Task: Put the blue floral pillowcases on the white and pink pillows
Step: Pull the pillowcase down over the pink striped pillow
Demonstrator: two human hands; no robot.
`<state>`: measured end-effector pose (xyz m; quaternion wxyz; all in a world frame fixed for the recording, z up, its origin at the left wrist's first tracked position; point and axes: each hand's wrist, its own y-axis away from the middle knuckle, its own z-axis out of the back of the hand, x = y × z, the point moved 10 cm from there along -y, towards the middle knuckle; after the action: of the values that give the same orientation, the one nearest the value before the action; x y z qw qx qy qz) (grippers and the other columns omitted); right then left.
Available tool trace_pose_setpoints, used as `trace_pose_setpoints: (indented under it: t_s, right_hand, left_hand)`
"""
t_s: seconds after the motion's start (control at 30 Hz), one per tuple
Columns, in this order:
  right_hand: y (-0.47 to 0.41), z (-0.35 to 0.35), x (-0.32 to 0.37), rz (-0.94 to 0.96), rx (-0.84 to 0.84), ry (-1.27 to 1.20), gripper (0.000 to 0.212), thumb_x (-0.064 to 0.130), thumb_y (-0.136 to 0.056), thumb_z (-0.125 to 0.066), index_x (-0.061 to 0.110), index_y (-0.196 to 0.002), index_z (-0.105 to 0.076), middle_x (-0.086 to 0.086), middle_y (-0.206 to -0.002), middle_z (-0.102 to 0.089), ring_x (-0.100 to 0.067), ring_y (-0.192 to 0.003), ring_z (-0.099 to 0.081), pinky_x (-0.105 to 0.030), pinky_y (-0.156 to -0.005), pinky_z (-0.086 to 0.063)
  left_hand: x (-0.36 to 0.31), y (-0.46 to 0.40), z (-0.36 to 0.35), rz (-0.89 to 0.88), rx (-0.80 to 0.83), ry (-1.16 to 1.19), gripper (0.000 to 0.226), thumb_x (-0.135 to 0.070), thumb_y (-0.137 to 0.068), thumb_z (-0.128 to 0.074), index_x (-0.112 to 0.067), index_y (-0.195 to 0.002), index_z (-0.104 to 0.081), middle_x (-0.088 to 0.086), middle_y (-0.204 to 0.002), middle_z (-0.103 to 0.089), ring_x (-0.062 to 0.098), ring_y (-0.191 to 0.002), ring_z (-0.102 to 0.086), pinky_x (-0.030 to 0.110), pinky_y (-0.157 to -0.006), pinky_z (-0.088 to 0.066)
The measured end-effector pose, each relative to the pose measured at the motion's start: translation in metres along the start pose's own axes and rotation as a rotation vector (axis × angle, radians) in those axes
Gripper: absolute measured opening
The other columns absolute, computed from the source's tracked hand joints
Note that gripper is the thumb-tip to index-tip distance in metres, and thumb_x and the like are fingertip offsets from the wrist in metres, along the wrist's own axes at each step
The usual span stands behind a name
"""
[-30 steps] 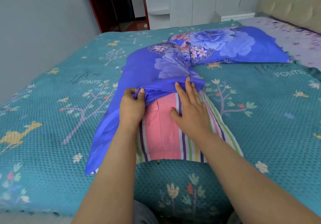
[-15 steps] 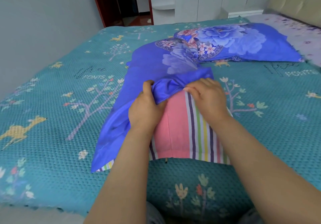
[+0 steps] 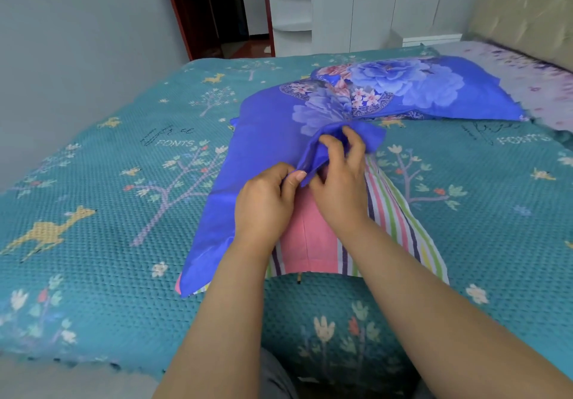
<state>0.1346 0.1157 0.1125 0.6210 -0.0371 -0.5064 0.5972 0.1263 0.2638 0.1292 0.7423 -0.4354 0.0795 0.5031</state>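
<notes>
So both hands are bunched up on the open edge of the blue floral pillowcase (image 3: 273, 138) now. A second ago the right hand (image 3: 339, 181) was lying flat with fingers spread on the pink striped pillow (image 3: 313, 237), and the left hand (image 3: 263, 203) was holding the case edge further out to the left. Half a second ago they'd both closed on the hem. Now they've come together near the middle: the left hand pinches the hem between thumb and curled fingers, and the right hand's fingers are curled into a gathered fold of the blue fabric just above it, lifting it into a little ridge. The two hands are basically touching.

The pillow lies on the teal bedspread (image 3: 93, 243), near the bed's front edge. Its far half is inside the case, and the near half with the pink panel and coloured stripes sticks out toward the camera. A flap of the case hangs down along the pillow's left side, same as before.

The other pillow (image 3: 434, 88), already in its blue floral case, sits further back to the right, touching the far end of this one. It hasn't moved on the bed. The view itself has shifted a bit.
</notes>
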Motion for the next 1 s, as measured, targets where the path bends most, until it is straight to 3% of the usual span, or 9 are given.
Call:
trace_pose_setpoints:
  t_s: [0.1, 0.17, 0.33, 0.47, 0.53, 0.6, 0.7, 0.87, 1.0]
  right_hand:
    - [-0.009, 0.019, -0.008, 0.175, -0.001, 0.18, 0.017, 0.011, -0.064, -0.065, 0.012, -0.081, -0.062, -0.009, -0.102, -0.058, -0.033, -0.095, -0.053, -0.042, -0.082, -0.048]
    - [-0.008, 0.027, -0.021, 0.229, 0.093, 0.251, 0.015, 0.011, -0.064, -0.068, 0.012, -0.075, -0.058, -0.007, -0.083, -0.055, -0.031, -0.079, -0.052, -0.04, -0.068, -0.047]
    - [0.008, 0.062, -0.015, 0.315, 0.104, 0.095, 0.018, 0.006, -0.069, -0.048, 0.02, -0.077, -0.04, -0.008, -0.094, -0.059, -0.026, -0.089, -0.05, -0.035, -0.076, -0.042]
    - [0.025, 0.079, -0.026, 0.056, 0.043, -0.137, 0.017, 0.003, -0.074, -0.041, 0.018, -0.08, -0.036, -0.012, -0.071, -0.051, -0.031, -0.063, -0.049, -0.038, -0.056, -0.036]
    - [0.032, 0.07, -0.037, -0.038, 0.111, -0.036, 0.009, 0.01, -0.088, -0.04, 0.009, -0.095, -0.045, -0.017, -0.076, -0.056, -0.037, -0.066, -0.055, -0.038, -0.057, -0.035]
    - [0.038, 0.055, -0.054, -0.102, 0.284, 0.182, 0.027, 0.027, -0.096, -0.047, 0.009, -0.115, -0.045, -0.016, -0.09, -0.065, -0.039, -0.081, -0.062, -0.039, -0.063, -0.04]
    - [0.043, 0.041, -0.07, -0.073, 0.472, 0.431, 0.046, 0.059, -0.088, -0.047, 0.018, -0.108, -0.052, -0.008, -0.093, -0.068, -0.03, -0.091, -0.063, -0.033, -0.066, -0.041]
    - [0.087, 0.025, -0.078, -0.122, 0.835, 0.384, 0.059, 0.079, -0.067, -0.054, 0.02, -0.069, -0.052, -0.004, -0.083, -0.063, -0.024, -0.09, -0.061, -0.03, -0.067, -0.042]
    - [0.13, 0.028, -0.093, -0.194, 0.985, 0.376, 0.05, 0.063, -0.072, -0.065, 0.018, -0.066, -0.044, -0.004, -0.082, -0.057, -0.025, -0.087, -0.058, -0.027, -0.065, -0.036]
  left_hand:
    - [0.001, 0.001, -0.008, -0.027, 0.068, -0.067, 0.032, -0.042, -0.092, -0.05, -0.016, -0.077, -0.06, 0.002, -0.073, -0.059, 0.027, -0.078, -0.055, 0.034, -0.062, -0.04]
    - [0.004, 0.002, -0.015, -0.042, 0.092, -0.05, 0.035, -0.042, -0.089, -0.055, -0.013, -0.07, -0.058, 0.002, -0.076, -0.057, 0.026, -0.083, -0.054, 0.033, -0.065, -0.039]
    - [0.001, 0.008, -0.02, -0.03, 0.095, 0.026, 0.045, -0.061, -0.065, -0.067, -0.02, -0.074, -0.05, -0.005, -0.083, -0.047, 0.019, -0.085, -0.044, 0.032, -0.071, -0.038]
    - [-0.005, 0.022, -0.046, -0.073, 0.239, -0.252, 0.082, -0.065, -0.059, -0.07, -0.032, -0.13, -0.043, -0.008, -0.124, -0.044, 0.021, -0.113, -0.039, 0.036, -0.091, -0.035]
    - [-0.007, 0.024, -0.05, -0.121, 0.224, -0.328, 0.087, -0.061, -0.065, -0.069, -0.037, -0.141, -0.033, -0.008, -0.131, -0.042, 0.022, -0.122, -0.037, 0.036, -0.096, -0.033]
    - [-0.005, 0.029, -0.063, -0.144, 0.301, -0.413, 0.099, -0.065, -0.062, -0.068, -0.042, -0.145, -0.021, -0.007, -0.142, -0.032, 0.022, -0.132, -0.029, 0.04, -0.107, -0.024]
    - [-0.004, 0.043, -0.092, -0.169, 0.419, -0.559, 0.111, -0.066, -0.061, -0.068, -0.046, -0.146, 0.001, -0.01, -0.157, 0.0, 0.025, -0.145, -0.001, 0.055, -0.114, -0.001]
    - [-0.004, 0.035, -0.11, -0.199, 0.304, -0.676, 0.087, -0.035, -0.072, -0.07, -0.037, -0.146, -0.023, -0.006, -0.155, -0.022, 0.031, -0.144, -0.017, 0.063, -0.109, -0.015]
    - [-0.029, 0.039, -0.134, -0.317, 0.291, -0.683, 0.074, -0.021, -0.069, -0.074, -0.025, -0.137, -0.045, -0.001, -0.147, -0.041, 0.032, -0.136, -0.036, 0.061, -0.105, -0.029]
